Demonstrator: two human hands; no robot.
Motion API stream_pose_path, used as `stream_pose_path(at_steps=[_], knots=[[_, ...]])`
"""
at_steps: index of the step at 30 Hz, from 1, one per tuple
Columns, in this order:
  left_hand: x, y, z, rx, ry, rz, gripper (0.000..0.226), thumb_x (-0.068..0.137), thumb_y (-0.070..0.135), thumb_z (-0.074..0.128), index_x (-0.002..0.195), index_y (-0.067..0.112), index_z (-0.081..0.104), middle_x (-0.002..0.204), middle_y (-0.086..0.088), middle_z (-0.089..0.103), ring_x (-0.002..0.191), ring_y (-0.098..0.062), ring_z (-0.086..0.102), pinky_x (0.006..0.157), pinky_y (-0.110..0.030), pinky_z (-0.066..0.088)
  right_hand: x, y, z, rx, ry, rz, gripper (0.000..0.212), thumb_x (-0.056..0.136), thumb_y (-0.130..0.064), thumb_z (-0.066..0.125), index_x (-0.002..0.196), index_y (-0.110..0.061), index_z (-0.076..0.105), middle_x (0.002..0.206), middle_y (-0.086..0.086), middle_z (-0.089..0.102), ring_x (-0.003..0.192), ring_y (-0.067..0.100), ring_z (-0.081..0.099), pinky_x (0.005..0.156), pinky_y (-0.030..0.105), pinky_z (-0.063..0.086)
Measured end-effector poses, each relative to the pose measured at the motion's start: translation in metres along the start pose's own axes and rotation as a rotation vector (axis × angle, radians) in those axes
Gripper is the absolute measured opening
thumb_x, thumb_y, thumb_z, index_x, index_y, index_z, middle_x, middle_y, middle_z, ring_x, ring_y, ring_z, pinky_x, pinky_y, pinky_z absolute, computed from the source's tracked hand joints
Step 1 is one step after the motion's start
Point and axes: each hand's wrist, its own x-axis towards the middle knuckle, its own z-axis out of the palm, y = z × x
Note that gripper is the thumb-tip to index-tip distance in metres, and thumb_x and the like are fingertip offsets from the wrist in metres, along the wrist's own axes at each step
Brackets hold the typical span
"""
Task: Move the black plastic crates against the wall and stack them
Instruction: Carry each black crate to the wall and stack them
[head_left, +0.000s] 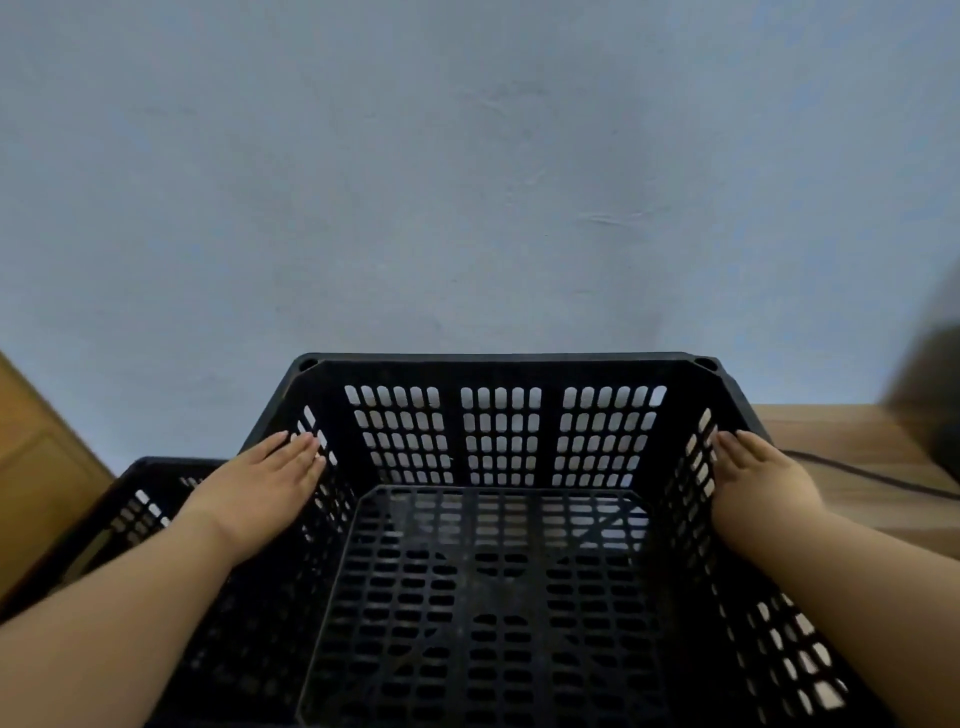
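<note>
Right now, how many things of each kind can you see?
Black plastic crates: 2, the near crate and the side crate
Hands: 2, left hand and right hand, flat on the near crate's sides
Black cable: 1
Total: 5

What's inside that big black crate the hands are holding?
Nothing: the big crate is empty, and only its slotted floor shows. The left hand and right hand press flat on its sides. What lies beneath it cannot be made out.

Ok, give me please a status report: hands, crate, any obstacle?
Left hand and right hand flat on side rims of black perforated plastic crate. Crate at pale blue wall. Second black crate lower left; nothing blocking.
</note>
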Motion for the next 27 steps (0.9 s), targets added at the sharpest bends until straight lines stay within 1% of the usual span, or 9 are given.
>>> stream_pose_path(at_steps=[9, 12, 15, 16, 17, 20, 22, 24, 27], knots=[[0.107, 0.026, 0.046, -0.034, 0.037, 0.186, 0.056, 0.099, 0.008, 0.019, 0.147, 0.003, -0.01, 0.158, -0.016, -0.012, 0.145, -0.026, -0.012, 0.114, -0.039, -0.012, 0.08, -0.026, 0.029, 0.012, -0.035, -0.043, 0.056, 0.1, -0.034, 0.015, 0.148, -0.006, 0.008, 0.159, 0.017, -0.003, 0.147, 0.029, -0.008, 0.116, 0.043, -0.011], [0.134, 0.035, 0.07, -0.052, 0.056, 0.269, 0.055, 0.098, 0.007, 0.017, 0.146, 0.001, -0.009, 0.158, -0.018, -0.011, 0.146, -0.028, -0.01, 0.114, -0.04, -0.012, 0.101, -0.044, 0.04, 0.071, -0.07, -0.059, 0.055, 0.1, -0.029, 0.017, 0.147, -0.001, 0.012, 0.158, 0.019, -0.002, 0.147, 0.031, -0.008, 0.101, 0.046, -0.034], [0.158, 0.06, 0.114, -0.147, 0.313, 0.358, 0.05, 0.094, 0.004, 0.017, 0.142, -0.004, 0.03, 0.151, -0.024, 0.024, 0.144, -0.031, 0.017, 0.118, -0.042, 0.002, 0.116, -0.064, 0.057, 0.272, 0.084, -0.138, 0.053, 0.089, -0.017, 0.026, 0.125, 0.02, 0.042, 0.139, 0.036, 0.038, 0.135, 0.044, 0.035, 0.102, 0.042, -0.034], [0.166, 0.066, 0.133, -0.171, 0.252, 0.312, 0.049, 0.093, 0.003, 0.015, 0.127, -0.007, 0.05, 0.136, -0.028, 0.047, 0.14, -0.032, 0.026, 0.067, -0.028, -0.022, 0.121, -0.07, 0.058, 0.269, 0.101, -0.13, 0.053, 0.078, -0.016, 0.031, 0.099, 0.025, 0.058, 0.113, 0.04, 0.058, 0.112, 0.048, 0.057, 0.112, 0.038, -0.021], [0.175, 0.075, 0.152, -0.204, 0.28, 0.255, 0.052, 0.094, 0.002, 0.01, 0.114, -0.011, 0.057, 0.125, -0.031, 0.056, 0.14, -0.032, 0.022, 0.071, -0.036, 0.039, 0.132, -0.08, 0.066, 0.353, 0.189, -0.095, 0.052, 0.069, -0.017, 0.032, 0.078, 0.023, 0.064, 0.093, 0.039, 0.065, 0.092, 0.049, 0.065, 0.116, 0.035, -0.012], [0.195, 0.101, 0.196, -0.267, 0.538, 0.192, 0.049, 0.096, 0.005, 0.004, 0.136, -0.018, 0.021, 0.153, -0.035, 0.005, 0.145, -0.037, -0.006, 0.099, -0.043, 0.028, 0.152, -0.096, 0.092, 0.341, 0.044, -0.152, 0.055, 0.074, -0.018, 0.032, 0.087, 0.028, 0.059, 0.112, 0.043, 0.053, 0.108, 0.053, 0.056, 0.115, 0.036, -0.011], [0.202, 0.118, 0.211, -0.284, 0.52, 0.225, 0.05, 0.096, 0.006, 0.006, 0.141, -0.016, 0.004, 0.153, -0.033, -0.006, 0.144, -0.041, -0.005, 0.096, -0.042, 0.031, 0.163, -0.108, 0.104, 0.389, 0.161, -0.141, 0.054, 0.068, -0.021, 0.033, 0.074, 0.023, 0.063, 0.094, 0.042, 0.062, 0.093, 0.054, 0.062, 0.117, 0.038, -0.007], [0.203, 0.132, 0.22, -0.319, 0.383, 0.249, 0.05, 0.097, 0.008, 0.007, 0.14, -0.017, 0.006, 0.153, -0.034, -0.003, 0.144, -0.042, 0.001, 0.094, -0.043, 0.032, 0.172, -0.127, 0.118, 0.457, 0.216, -0.142, 0.049, 0.071, -0.016, 0.031, 0.068, 0.019, 0.066, 0.085, 0.04, 0.064, 0.09, 0.053, 0.062, 0.117, 0.038, -0.005], [0.202, 0.146, 0.228, -0.336, 0.241, 0.282, 0.047, 0.097, 0.008, 0.008, 0.128, -0.017, 0.033, 0.153, -0.034, 0.001, 0.136, -0.037, 0.03, 0.094, -0.042, 0.033, 0.183, -0.14, 0.152, 0.423, 0.294, -0.212, 0.066, 0.096, -0.013, 0.003, 0.092, 0.023, 0.058, 0.126, 0.055, 0.027, 0.128, 0.055, 0.034, 0.116, 0.042, -0.001]])
